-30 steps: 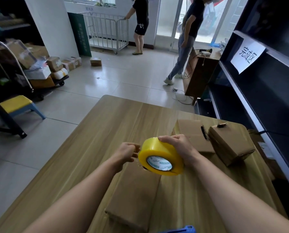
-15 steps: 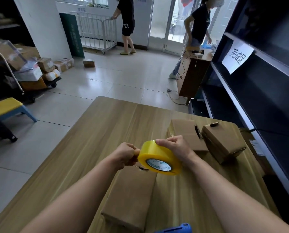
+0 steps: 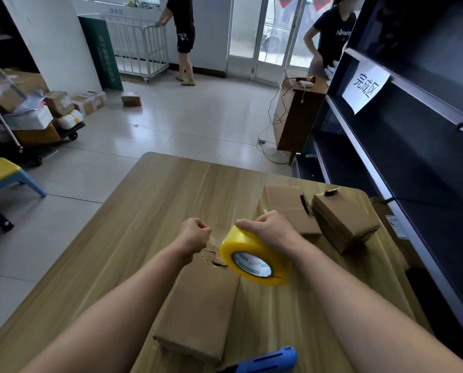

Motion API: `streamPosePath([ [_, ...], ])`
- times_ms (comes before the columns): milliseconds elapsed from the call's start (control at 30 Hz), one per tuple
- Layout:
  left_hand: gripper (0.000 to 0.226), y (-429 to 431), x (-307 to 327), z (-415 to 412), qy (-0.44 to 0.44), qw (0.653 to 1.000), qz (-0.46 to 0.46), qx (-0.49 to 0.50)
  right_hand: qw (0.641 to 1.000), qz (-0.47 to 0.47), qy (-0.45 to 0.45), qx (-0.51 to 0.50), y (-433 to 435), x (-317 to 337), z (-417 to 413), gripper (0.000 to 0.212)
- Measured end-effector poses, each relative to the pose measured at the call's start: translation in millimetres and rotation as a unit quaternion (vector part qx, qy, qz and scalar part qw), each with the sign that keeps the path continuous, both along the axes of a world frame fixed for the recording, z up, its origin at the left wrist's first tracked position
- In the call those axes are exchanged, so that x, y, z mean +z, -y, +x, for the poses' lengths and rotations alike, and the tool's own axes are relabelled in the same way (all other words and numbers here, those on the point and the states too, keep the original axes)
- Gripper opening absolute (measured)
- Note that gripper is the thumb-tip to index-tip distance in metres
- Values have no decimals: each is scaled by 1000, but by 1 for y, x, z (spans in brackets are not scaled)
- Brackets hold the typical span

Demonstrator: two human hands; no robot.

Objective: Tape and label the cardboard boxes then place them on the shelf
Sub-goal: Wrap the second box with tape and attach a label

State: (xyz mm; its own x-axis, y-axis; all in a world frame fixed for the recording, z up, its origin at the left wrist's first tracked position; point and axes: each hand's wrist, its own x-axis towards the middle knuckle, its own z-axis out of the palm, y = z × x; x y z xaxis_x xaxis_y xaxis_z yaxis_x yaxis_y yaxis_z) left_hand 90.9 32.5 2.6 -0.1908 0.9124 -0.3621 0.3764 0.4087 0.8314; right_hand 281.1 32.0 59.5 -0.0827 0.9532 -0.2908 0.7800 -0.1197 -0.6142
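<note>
Since a second ago the left hand (image 3: 194, 235) has drawn away from the roll (image 3: 254, 261), opening a gap where clear tape seems stretched, though the strip is too faint to confirm. That hand is curled in a fist, apparently pinching the tape end; the right hand (image 3: 272, 230) wraps the roll's far rim, thumb on top. The roll is a glossy yellow ring with a printed white core, held just above the far end of the long box (image 3: 198, 305), which lies on the table (image 3: 149, 200). The box looks light, stiff, matte cardboard, torn at that end, best gripped along its long sides. Two more boxes (image 3: 343, 222) sit beyond the roll, near the shelf (image 3: 402, 146).
</note>
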Motion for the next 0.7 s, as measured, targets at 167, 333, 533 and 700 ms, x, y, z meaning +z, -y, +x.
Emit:
streamPosePath([
  [167, 21, -6, 3, -9, 7, 1000, 25, -1, 988, -41, 147, 14, 2, -4, 10, 63],
  [333, 22, -6, -6, -10, -9, 999, 21, 28, 992, -101, 71, 31, 3, 5, 13, 55],
  [533, 19, -1, -21, -19, -41, 997, 9, 66, 989, -78, 89, 84, 9, 0, 20, 64],
  [700, 16, -1, -28, -30, -56, 994, -4, 94, 978, -25, 191, 83, 12, -11, 15, 67],
])
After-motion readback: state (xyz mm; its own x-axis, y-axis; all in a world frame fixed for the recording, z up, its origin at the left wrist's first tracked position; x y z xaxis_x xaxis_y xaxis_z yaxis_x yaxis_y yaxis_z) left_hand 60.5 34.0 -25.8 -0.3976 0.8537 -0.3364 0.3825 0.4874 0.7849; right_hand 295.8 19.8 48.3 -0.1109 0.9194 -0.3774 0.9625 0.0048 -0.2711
